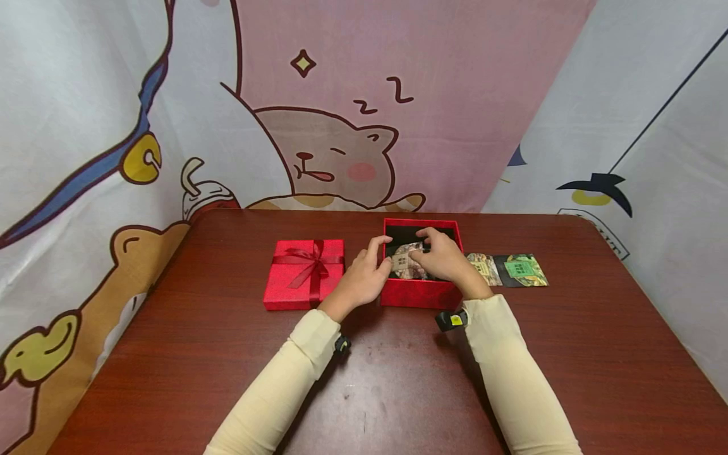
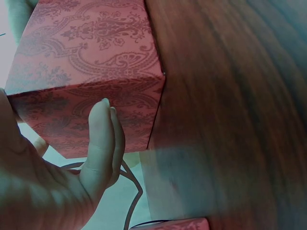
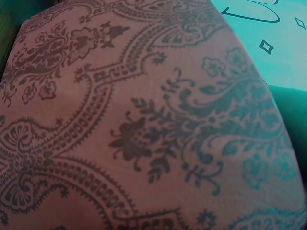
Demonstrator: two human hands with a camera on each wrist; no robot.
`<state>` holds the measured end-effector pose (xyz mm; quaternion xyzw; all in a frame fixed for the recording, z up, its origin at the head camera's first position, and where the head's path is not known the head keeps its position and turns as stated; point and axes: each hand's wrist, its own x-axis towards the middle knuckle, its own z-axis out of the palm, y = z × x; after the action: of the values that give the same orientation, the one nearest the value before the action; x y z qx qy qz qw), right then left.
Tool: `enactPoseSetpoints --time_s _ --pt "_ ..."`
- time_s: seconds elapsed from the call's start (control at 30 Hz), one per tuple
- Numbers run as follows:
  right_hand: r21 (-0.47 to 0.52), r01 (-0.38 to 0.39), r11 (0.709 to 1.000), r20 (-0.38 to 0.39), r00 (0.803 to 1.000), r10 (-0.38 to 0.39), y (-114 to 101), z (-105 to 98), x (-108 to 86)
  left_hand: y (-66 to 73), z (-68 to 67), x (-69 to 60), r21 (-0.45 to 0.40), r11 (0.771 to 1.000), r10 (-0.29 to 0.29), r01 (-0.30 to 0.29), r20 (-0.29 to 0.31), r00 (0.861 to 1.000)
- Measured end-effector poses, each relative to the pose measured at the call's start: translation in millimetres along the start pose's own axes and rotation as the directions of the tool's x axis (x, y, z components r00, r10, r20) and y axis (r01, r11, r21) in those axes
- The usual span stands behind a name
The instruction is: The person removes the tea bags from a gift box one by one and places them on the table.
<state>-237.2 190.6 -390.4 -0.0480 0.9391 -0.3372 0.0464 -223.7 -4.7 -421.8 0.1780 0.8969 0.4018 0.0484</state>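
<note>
An open red box [image 1: 422,293] with a black inside stands on the table. In it lies a patterned brown packet [image 1: 408,264] with a pale label. My left hand [image 1: 364,272] is at the box's left wall, thumb and index finger at the rim. In the left wrist view, other fingers [image 2: 101,139] extend along the outside of that wall. My right hand [image 1: 446,256] reaches over the right rim, its thumb over the packet and its index finger spread away from it. Its other fingers are hidden. The box's patterned side [image 3: 158,120] fills the right wrist view.
A red lid [image 1: 287,284] with a dark red ribbon bow [image 1: 311,264] lies left of the box. Right of the box lie two flat packets, one with a yellow label [image 1: 482,268] and one with a green label [image 1: 520,270]. A cartoon-printed cloth [image 1: 443,126] hangs behind the table [image 1: 364,392].
</note>
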Motion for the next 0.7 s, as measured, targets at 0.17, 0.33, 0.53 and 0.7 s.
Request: enactPoseSetpoints --time_s 0.17,0.33,0.53,0.7 --pt "0.023 0.002 1.000 0.031 1.000 -0.003 0.1 1.0 0.2 -0.1 -0.3 0.2 0.001 1.000 -0.004 0.004 0.004 1.000" --pt "0.017 0.046 0.999 0.044 0.998 -0.047 0.5 1.8 3.1 -0.4 -0.3 0.5 -0.004 1.000 -0.009 0.009 0.006 1.000" --pt "-0.004 0.079 0.997 0.053 0.996 -0.078 0.1 2.2 7.3 0.0 -0.9 0.3 -0.009 1.000 -0.009 0.009 0.010 1.000" --pt "-0.006 0.104 0.995 0.072 0.992 -0.103 -2.9 3.8 8.6 0.4 -1.5 -0.2 -0.012 1.000 -0.005 0.005 0.013 1.000"
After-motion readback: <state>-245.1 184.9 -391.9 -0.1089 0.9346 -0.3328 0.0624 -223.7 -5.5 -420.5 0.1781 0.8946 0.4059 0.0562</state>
